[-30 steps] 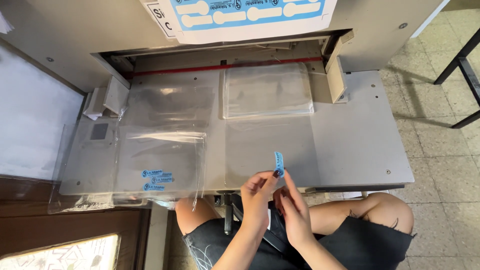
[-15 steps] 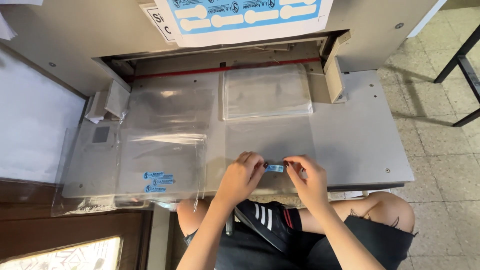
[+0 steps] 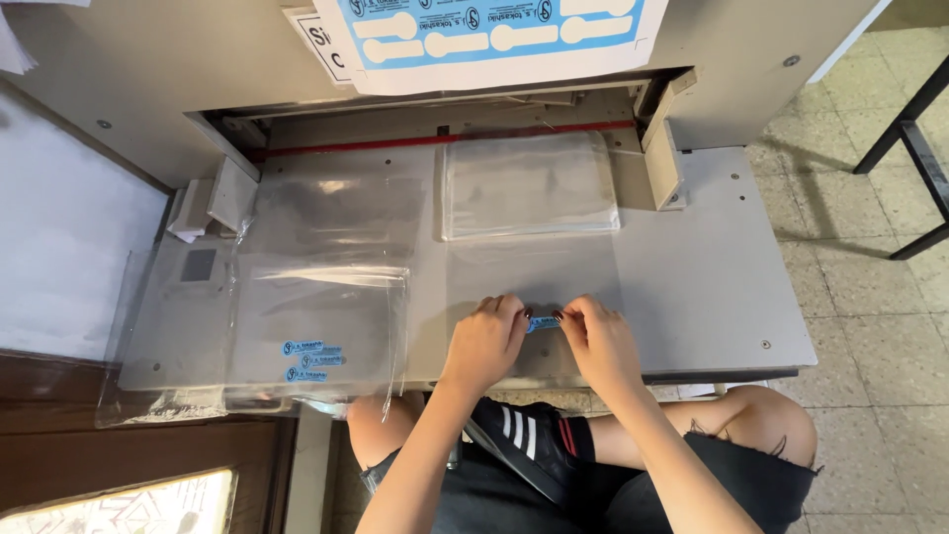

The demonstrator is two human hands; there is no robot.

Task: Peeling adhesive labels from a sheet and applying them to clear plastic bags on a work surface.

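My left hand (image 3: 487, 341) and my right hand (image 3: 597, 339) both rest on a clear plastic bag (image 3: 534, 282) lying flat on the grey machine table (image 3: 712, 287). Between their fingertips they pinch a small blue sticker label (image 3: 544, 322), held flat against the bag near the table's front edge. Each hand grips one end of the label.
A stack of clear bags (image 3: 529, 184) lies at the back under a red line (image 3: 445, 139). To the left sits another pile of clear bags (image 3: 321, 316) with blue labels (image 3: 311, 359). A sheet of blue labels (image 3: 494, 30) hangs on the machine above. Black table legs (image 3: 914, 138) stand at right.
Both hands have moved forward from my lap onto the table. The blue label, first held upright in the air, now lies flat on the clear bag.
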